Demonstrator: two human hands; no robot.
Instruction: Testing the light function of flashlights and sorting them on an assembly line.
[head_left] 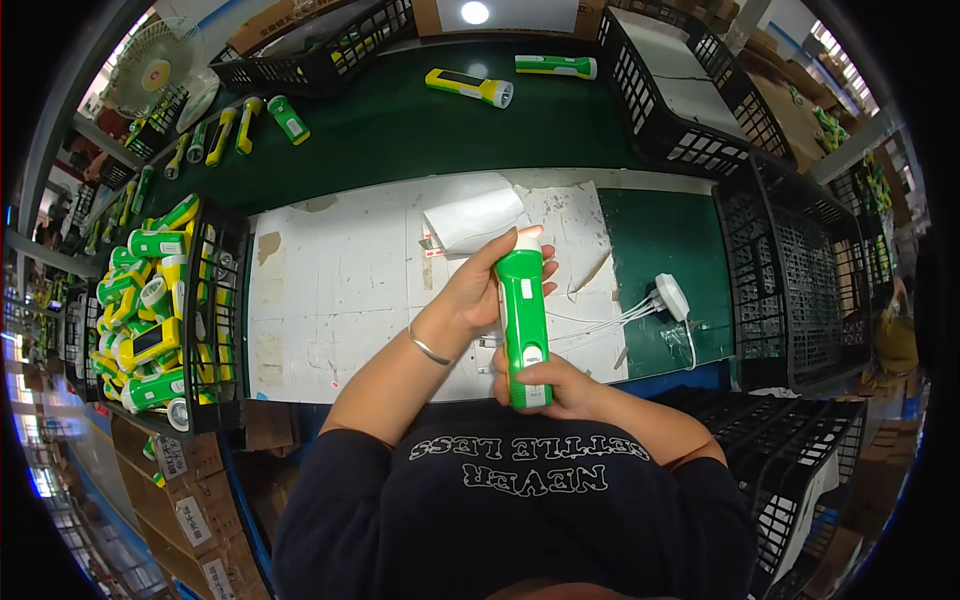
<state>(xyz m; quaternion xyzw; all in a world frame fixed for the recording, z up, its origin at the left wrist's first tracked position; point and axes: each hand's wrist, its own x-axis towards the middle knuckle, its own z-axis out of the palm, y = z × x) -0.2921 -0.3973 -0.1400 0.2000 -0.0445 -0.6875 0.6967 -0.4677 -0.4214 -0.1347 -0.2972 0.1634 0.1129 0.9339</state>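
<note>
A green flashlight with a white head is held over the white work board, its head pointing away from me. My left hand wraps round it near the head, fingers showing on the far side. My right hand grips the tail end, the thumb lying just below the white switch. The fingers by the lens glow, and a round bright spot shows on the panel at the far edge. Beyond the left hand lies a curled white sheet. To the right, a white charger trails several white cables toward the flashlight.
A black crate heaped with green and yellow flashlights stands at left. Several flashlights lie on the green bench top, including a yellow one and a green one. Black crates line the right side. A fan stands far left.
</note>
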